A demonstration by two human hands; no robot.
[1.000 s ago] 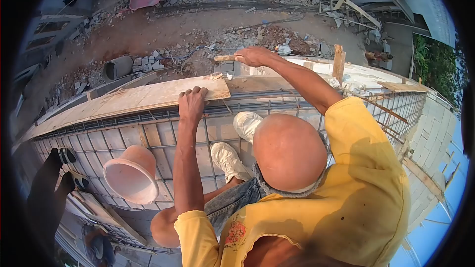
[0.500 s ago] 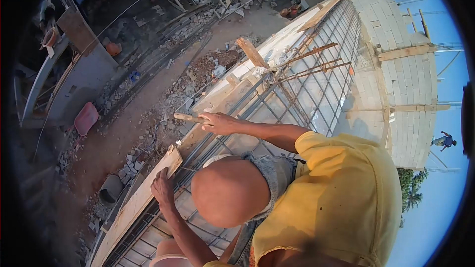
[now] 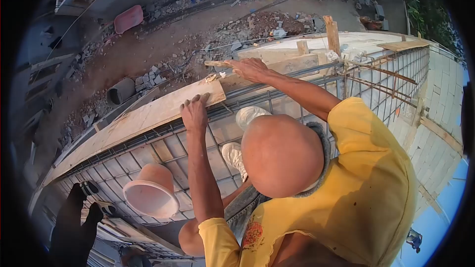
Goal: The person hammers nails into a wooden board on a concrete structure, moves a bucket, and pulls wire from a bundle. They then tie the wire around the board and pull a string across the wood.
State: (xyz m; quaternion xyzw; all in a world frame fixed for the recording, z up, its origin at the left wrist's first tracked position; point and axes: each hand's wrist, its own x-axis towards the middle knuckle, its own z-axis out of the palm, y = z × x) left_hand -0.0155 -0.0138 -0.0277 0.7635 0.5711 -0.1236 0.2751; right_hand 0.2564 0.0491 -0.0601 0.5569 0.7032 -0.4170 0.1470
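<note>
While the right hand [image 3: 250, 70] grips a partly hidden wooden stick [image 3: 216, 63] near the board [image 3: 151, 110], the left hand [image 3: 194, 112] touches that board, palm hidden; whether it grips, I cannot tell.

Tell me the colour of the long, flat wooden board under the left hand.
The long, flat wooden board is pale tan, clearest in the head view.

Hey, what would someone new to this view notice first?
Probably the yellow shirt filling the lower right, with a bare knee near the centre. Above, the left hand rests on a plank near its end, and the right hand holds a wooden stick. At lower left, a pink bucket stands out.
</note>
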